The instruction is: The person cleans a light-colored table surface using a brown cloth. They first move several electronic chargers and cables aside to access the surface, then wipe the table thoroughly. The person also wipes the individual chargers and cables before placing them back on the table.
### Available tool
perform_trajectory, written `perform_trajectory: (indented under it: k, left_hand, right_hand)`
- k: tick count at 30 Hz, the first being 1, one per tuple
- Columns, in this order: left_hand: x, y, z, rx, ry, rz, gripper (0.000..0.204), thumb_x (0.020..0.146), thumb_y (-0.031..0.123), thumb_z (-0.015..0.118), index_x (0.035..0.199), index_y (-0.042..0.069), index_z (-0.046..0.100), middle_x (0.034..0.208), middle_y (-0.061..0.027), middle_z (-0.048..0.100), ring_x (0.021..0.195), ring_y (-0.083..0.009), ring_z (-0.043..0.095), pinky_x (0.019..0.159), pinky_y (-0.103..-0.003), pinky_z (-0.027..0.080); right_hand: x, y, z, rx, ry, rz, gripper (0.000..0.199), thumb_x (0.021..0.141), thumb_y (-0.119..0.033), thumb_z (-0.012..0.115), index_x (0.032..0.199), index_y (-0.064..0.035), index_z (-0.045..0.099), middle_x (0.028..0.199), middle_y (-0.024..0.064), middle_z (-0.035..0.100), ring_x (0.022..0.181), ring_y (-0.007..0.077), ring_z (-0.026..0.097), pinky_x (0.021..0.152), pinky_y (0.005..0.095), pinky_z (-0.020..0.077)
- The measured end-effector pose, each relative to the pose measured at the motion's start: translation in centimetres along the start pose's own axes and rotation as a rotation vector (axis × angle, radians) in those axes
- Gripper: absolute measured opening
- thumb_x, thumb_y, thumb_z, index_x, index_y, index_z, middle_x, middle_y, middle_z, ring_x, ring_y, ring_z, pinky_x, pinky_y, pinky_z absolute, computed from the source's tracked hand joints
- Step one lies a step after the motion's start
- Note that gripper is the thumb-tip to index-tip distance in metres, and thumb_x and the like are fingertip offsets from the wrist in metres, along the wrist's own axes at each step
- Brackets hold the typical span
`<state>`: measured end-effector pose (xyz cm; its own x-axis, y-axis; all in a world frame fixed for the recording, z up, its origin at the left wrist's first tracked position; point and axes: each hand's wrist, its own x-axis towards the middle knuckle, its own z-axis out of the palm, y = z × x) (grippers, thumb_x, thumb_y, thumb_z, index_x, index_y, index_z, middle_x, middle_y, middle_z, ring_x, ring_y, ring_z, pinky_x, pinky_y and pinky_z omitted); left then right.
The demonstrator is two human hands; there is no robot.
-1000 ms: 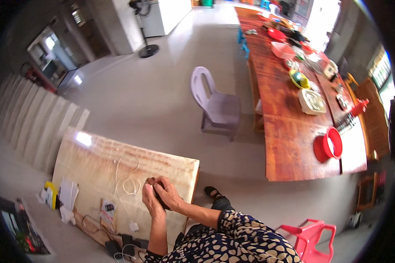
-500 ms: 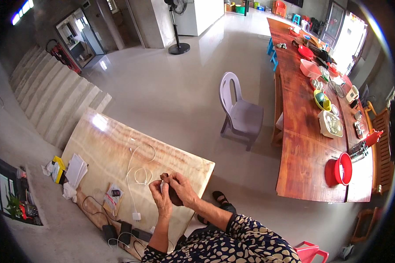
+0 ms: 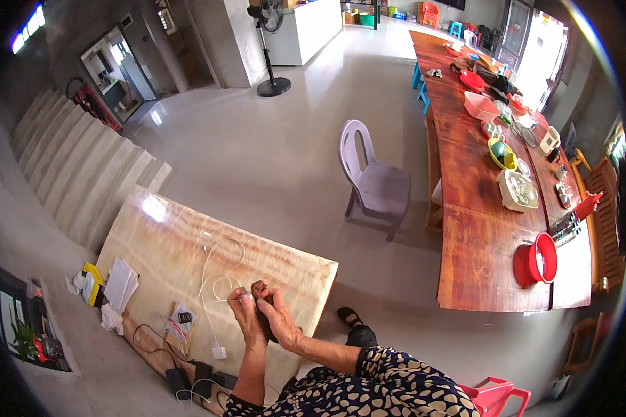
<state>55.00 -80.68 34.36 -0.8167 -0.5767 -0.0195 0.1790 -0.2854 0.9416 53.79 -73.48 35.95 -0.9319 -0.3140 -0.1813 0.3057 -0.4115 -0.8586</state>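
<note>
Over the near edge of the marble-topped table [image 3: 188, 240], my two hands are close together. Wrapped in my right hand [image 3: 282, 325] is a dark brown object [image 3: 259, 288]; its lumpy top pokes out above my fingers, and its kind I cannot make out. My left hand [image 3: 249, 321] is closed beside it, with a small pale grey piece [image 3: 246, 292] at the fingertips, too small to name. A white charging cable [image 3: 202, 295] lies in loops on the tabletop beyond my left hand, its white plug [image 3: 219, 353] nearer to me.
Papers [image 3: 121, 283], a yellow box [image 3: 92, 281] and dark adapters [image 3: 178, 381] line the table's wall side. A purple-grey chair [image 3: 382, 187] stands ahead. At right, a long wooden table [image 3: 466, 257] carries basins and dishes. A red plastic chair [image 3: 497, 397] is by my right side.
My hands have shifted slightly left and down in view, and the left fingertips now sit apart from the brown object's top, showing the pale piece. The whole view has tilted a little.
</note>
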Motion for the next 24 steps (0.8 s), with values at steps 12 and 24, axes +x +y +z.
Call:
perform_trajectory:
  k: [12, 24]
  left_hand:
    - [1.2, -0.2, -4.1, -0.392, -0.001, -0.179, 0.033, 0.089, 0.02, 0.066, 0.115, 0.011, 0.047, 0.105, -0.0061, 0.057, 0.092, -0.0166, 0.058, 0.077, -0.031, 0.053]
    - [-1.1, 2.0, -0.8, -0.163, 0.047, -0.117, 0.027, 0.095, 0.028, 0.057, 0.109, 0.008, 0.047, 0.115, -0.0085, 0.055, 0.107, -0.0198, 0.053, 0.093, -0.035, 0.045]
  right_hand:
    - [-0.8, -1.6, -1.6, -0.119, -0.316, -0.203, 0.013, 0.092, -0.009, 0.051, 0.104, -0.0035, 0.048, 0.092, 0.0043, 0.054, 0.085, 0.0139, 0.051, 0.077, 0.0294, 0.0452]
    - [0.6, -0.3, -2.9, -0.213, -0.461, 0.088, 0.059, 0.091, -0.037, 0.059, 0.133, -0.0006, 0.039, 0.12, 0.0128, 0.052, 0.108, 0.02, 0.05, 0.093, 0.0331, 0.0418]
